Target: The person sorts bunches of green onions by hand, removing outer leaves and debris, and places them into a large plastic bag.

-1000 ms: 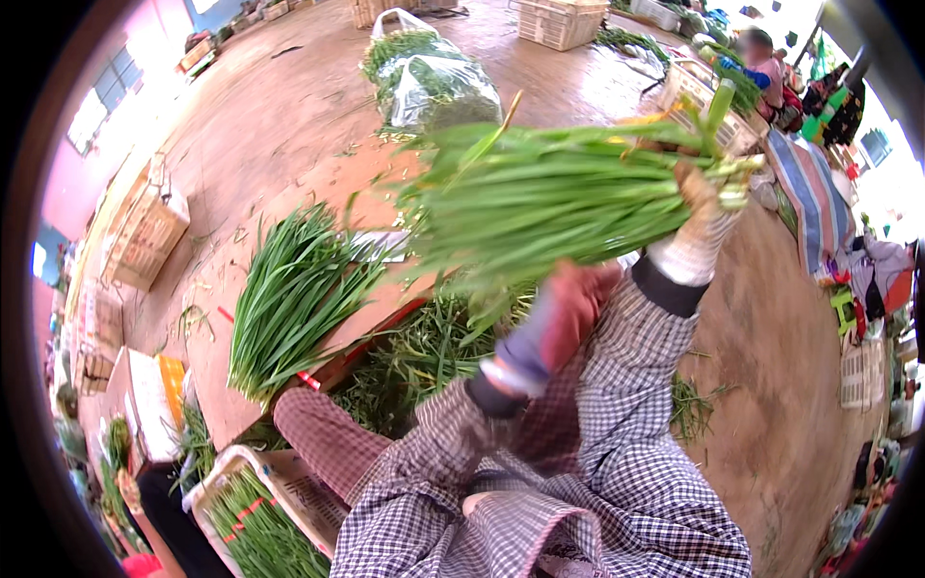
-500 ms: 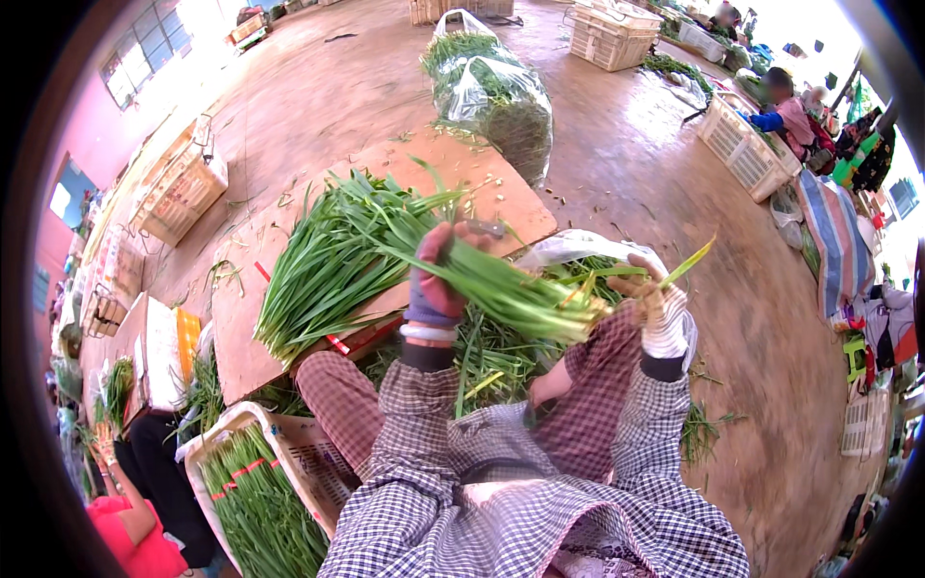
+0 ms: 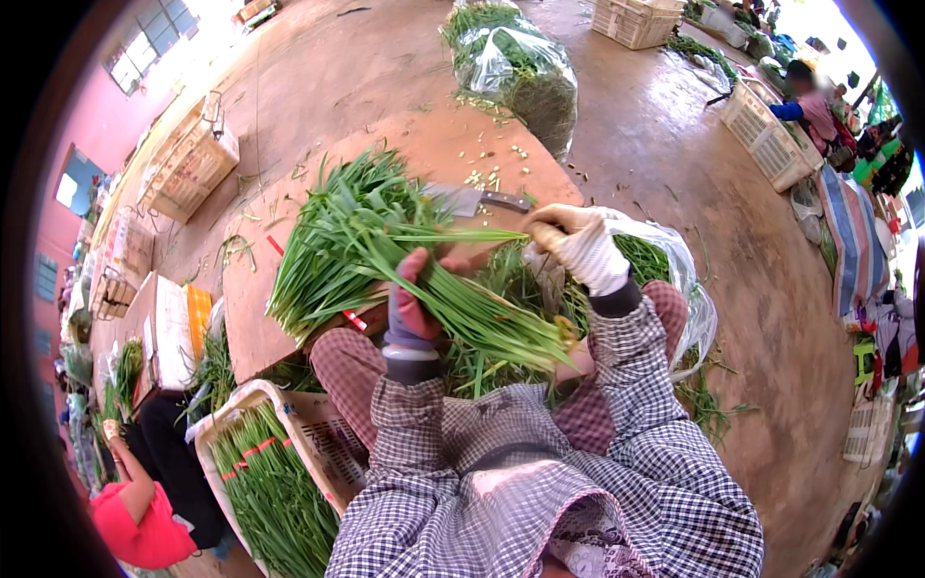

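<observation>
My left hand (image 3: 414, 303), in a worn purple-and-white glove, is closed around a bunch of garlic chives (image 3: 496, 323). The pale stem ends of the bunch point right, over my lap. Up by the board's right edge my right hand (image 3: 578, 246), in a whitish knitted glove, pinches the end of a long green chive leaf (image 3: 487, 235) stretching from the left. A bigger heap of garlic chives (image 3: 328, 246) lies on the brown board (image 3: 255, 323) beyond my left hand. Behind the bunch, a knife (image 3: 501, 200) with a dark handle rests on the board, its blade partly under leaves.
Loose trimmings and a clear plastic bag (image 3: 699, 318) lie by my right knee. At my left stands a crate (image 3: 318, 453) of chive bundles tied with red bands. A bagged bundle (image 3: 540, 91) sits beyond the board. Another person's arm (image 3: 135, 482) shows at lower left.
My right hand has moved up and left, away from the bunch's stem ends, and now pinches a leaf. The left hand has lowered slightly with the bunch, and the knife shows more fully.
</observation>
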A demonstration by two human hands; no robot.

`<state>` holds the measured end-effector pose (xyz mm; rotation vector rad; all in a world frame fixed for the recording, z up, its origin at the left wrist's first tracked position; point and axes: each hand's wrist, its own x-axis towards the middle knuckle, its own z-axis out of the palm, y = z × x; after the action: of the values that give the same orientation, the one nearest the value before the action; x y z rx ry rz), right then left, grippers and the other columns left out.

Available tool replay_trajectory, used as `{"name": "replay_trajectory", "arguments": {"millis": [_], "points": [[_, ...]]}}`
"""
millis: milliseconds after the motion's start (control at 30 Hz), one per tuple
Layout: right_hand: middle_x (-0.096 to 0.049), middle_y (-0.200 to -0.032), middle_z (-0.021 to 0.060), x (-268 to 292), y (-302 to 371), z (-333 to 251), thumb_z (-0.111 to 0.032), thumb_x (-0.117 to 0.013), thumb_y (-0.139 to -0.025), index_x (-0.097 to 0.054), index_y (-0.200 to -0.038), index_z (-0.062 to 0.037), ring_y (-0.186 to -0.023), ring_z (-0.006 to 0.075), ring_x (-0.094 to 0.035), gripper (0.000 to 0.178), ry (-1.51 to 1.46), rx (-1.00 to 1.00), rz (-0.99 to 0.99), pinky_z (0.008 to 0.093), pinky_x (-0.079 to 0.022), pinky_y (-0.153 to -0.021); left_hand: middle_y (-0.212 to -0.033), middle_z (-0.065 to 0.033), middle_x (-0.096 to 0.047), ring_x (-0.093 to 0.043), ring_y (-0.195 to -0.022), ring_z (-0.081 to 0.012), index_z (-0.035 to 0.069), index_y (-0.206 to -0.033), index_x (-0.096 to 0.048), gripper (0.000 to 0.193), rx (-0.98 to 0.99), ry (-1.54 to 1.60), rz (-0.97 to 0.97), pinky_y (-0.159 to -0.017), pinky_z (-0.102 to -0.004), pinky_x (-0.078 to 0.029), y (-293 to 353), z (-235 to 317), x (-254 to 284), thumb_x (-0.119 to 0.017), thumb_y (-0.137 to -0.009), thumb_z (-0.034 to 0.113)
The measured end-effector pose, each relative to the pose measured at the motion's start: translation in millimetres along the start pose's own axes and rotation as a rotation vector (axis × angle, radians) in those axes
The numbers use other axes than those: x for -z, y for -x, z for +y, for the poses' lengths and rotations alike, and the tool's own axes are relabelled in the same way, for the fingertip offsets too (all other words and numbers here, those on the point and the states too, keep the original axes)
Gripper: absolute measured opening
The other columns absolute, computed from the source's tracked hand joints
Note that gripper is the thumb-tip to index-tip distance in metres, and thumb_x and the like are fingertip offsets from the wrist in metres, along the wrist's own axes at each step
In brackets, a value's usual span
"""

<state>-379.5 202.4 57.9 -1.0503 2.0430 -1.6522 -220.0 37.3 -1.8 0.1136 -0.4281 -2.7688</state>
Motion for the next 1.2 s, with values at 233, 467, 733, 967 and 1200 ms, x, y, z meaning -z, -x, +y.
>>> {"name": "replay_trajectory", "arguments": {"millis": [233, 467, 733, 967, 1200], "points": [[-0.066, -0.069, 0.0089, 6, 38, 22, -0.008, -0.061, -0.082, -0.067, -0.09, 0.0022, -0.061, 0.0106, -0.061, 0.014, 0.128, -0.102, -0.188, 0.0247, -0.05, -0.057, -0.101, -0.0068, -0.065, -0.061, -0.083, -0.0186, -0.002, -0.128, -0.045, 0.045, -0.201, -0.069, -0.01, -0.084, -0.034, -0.05, 8, 29, 17, -0.056, -0.09, 0.02], [-0.066, -0.087, 0.0174, 15, 32, 43, -0.036, -0.071, -0.073, -0.066, -0.1, -0.0054, -0.08, 0.0311, -0.065, 0.041, 0.619, 0.032, -0.155, 0.0382, -0.051, -0.071, -0.087, -0.0019, -0.066, -0.063, -0.086, -0.0195, 0.003, -0.123, -0.051, 0.039, -0.252, -0.313, 0.104, -0.093, -0.0417, -0.047, -1, 45, 15, -0.059, -0.089, 0.019], [-0.063, -0.093, 0.015, -67, -43, -20, -0.037, -0.086, -0.053, -0.057, -0.114, -0.0047, -0.083, 0.0295, -0.065, 0.075, 0.486, 0.327, -0.15, 0.0366, -0.052, -0.072, -0.089, -0.01, -0.066, -0.063, -0.079, -0.0176, -0.001, -0.105, -0.06, 0.027, -0.607, -0.918, 0.117, -0.076, -0.0283, -0.051, -68, 28, -68, -0.068, -0.08, 0.007], [-0.07, -0.086, 0.0108, -46, -132, 12, -0.051, -0.082, -0.056, -0.059, -0.114, -0.0058, -0.076, 0.0228, -0.067, 0.077, 0.359, 0.277, -0.204, 0.0326, -0.052, -0.07, -0.097, -0.0048, -0.066, -0.063, -0.086, -0.0129, 0.002, -0.109, -0.062, 0.036, -0.315, -1.104, -0.127, -0.078, -0.026, -0.051, -113, 58, -108, -0.073, -0.075, 0.003], [-0.069, -0.083, 0.0091, -52, -163, 21, -0.054, -0.079, -0.059, -0.066, -0.101, -0.0094, -0.075, 0.0214, -0.067, 0.063, 0.316, 0.475, -0.134, 0.0311, -0.051, -0.068, -0.095, -0.0067, -0.068, -0.065, -0.084, -0.0137, 0.001, -0.104, -0.064, 0.033, -0.169, -1.39, -0.156, -0.073, -0.0277, -0.052, -130, 78, -100, -0.075, -0.075, 0.012]]}}
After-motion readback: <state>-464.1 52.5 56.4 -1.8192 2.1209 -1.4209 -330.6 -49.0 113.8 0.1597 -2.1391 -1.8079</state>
